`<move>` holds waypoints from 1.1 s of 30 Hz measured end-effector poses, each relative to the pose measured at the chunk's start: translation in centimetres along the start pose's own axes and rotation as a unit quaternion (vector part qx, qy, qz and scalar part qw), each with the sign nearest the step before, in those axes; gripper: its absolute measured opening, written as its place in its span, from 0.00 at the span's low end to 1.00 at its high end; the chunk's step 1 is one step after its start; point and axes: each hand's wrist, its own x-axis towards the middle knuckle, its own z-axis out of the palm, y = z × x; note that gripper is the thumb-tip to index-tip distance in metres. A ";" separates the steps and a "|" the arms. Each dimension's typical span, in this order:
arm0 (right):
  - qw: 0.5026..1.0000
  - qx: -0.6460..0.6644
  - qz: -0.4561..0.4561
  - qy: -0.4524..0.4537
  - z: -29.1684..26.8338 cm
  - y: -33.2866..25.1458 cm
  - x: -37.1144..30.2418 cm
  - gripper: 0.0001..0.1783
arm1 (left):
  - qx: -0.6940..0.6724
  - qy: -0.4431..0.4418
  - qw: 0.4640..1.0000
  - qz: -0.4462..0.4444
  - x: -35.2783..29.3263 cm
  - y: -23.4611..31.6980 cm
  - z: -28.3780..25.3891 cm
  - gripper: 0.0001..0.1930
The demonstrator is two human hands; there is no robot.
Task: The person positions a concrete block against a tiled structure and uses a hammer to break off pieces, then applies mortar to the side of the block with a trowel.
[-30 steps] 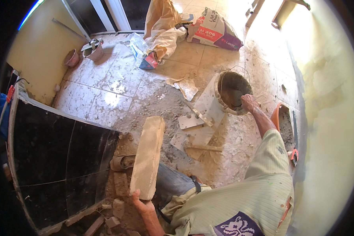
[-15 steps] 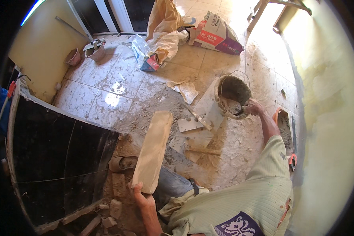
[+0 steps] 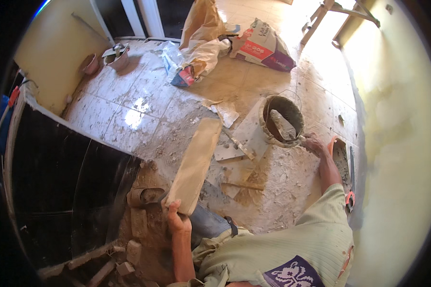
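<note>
My left hand [image 3: 177, 219] grips the lower end of a long, pale tan block [image 3: 195, 165], which is held up at a slant with its far end pointing away from me. At the right, my right hand [image 3: 315, 144] is closed beside the rim of a mortar-caked bucket [image 3: 268, 135], around a handle mostly hidden by the fingers. Inside the bucket shows a trowel [image 3: 283, 125], its blade coated with grey mortar. Beneath the bucket and block, a dusty flat board [image 3: 246, 125] lies on the floor.
A bag [image 3: 266, 45] of powder lies at the back beside crumpled paper sacks [image 3: 201, 48]. Two small buckets [image 3: 117, 61] stand far left. A black panel [image 3: 48, 191] rises at the left. Broken bricks [image 3: 133, 252] lie lower left; an orange-edged trough [image 3: 340, 155] sits by the right wall.
The trowel blade has risen into view inside the bucket, carrying mortar, as my right hand turned and dropped slightly. The block in my left hand has shifted up and a little right.
</note>
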 end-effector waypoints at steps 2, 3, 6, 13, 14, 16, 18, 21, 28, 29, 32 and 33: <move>1.000 -0.002 -0.021 0.012 -0.4 1.1 -0.1 0.12 | -0.013 0.011 1.000 0.005 0.5 -0.7 0.6 0.27; 1.000 -0.005 -0.028 0.004 -0.5 1.3 -0.1 0.12 | -0.014 0.020 1.000 0.010 0.8 -1.1 0.4 0.27; 1.000 -0.001 0.001 -0.018 -1.3 -0.9 -2.0 0.12 | -0.007 0.029 1.000 -0.004 0.9 -0.9 0.5 0.26; 0.996 -0.061 -0.063 -0.019 -1.6 -6.9 -7.0 0.16 | 0.007 0.005 1.000 -0.026 2.5 -1.1 -2.3 0.26; 0.994 -0.076 -0.073 -0.002 -1.2 -8.6 -8.0 0.18 | 0.014 -0.008 0.999 -0.038 2.6 -0.9 -2.5 0.26; 0.988 -0.083 -0.109 -0.066 -0.5 -12.8 -9.2 0.19 | 0.024 -0.023 0.998 -0.051 2.4 -0.5 -3.2 0.27; 0.979 -0.090 -0.139 -0.116 1.0 -15.2 -9.3 0.20 | 0.013 -0.029 0.998 -0.062 2.4 -0.4 -3.3 0.27; 0.942 -0.128 -0.269 -0.156 3.6 -18.2 -8.9 0.19 | -0.003 -0.056 0.996 -0.066 2.3 -0.2 -3.5 0.28; 0.769 -0.314 -0.557 -0.014 7.2 -23.4 -12.3 0.17 | -0.013 -0.075 0.995 -0.071 2.4 -0.3 -4.4 0.27; 0.767 -0.315 -0.559 -0.013 7.5 -23.5 -12.4 0.17 | -0.015 -0.075 0.995 -0.068 2.4 -0.2 -4.3 0.27; 0.698 -0.380 -0.597 0.112 8.6 -23.8 -13.2 0.16 | -0.014 -0.078 0.995 -0.055 2.3 0.3 -4.2 0.27; 0.697 -0.381 -0.598 0.113 8.7 -23.9 -13.1 0.16 | -0.007 -0.076 0.996 -0.051 2.2 0.5 -4.2 0.27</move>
